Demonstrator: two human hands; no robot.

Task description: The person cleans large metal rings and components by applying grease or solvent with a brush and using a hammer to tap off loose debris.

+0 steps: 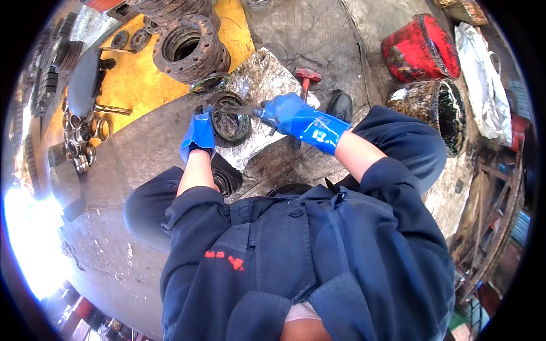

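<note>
A dark, greasy ring-shaped metal part (245,132) sits on a stained pale sheet (266,77) on the ground between my feet. My left hand (199,133), in a blue rubber glove, grips the left side of its rim. In the same kind of glove, my right hand (290,115) is closed around a flat metal scraper-like tool (242,109). Its blade lies across the upper part of the ring, and its exact tip is hard to make out. Just beyond the right hand rests a hammer with a red head (307,74). Another thin ring (209,83) lies at the far side of the part.
Flanged metal rings (190,50) are stacked on a yellow board (133,74) at the far left. Smaller rings (79,136) lie in a heap nearer on the left. To the right stand a red bucket (406,52), a grimy bucket (418,102) and a white sack (483,85).
</note>
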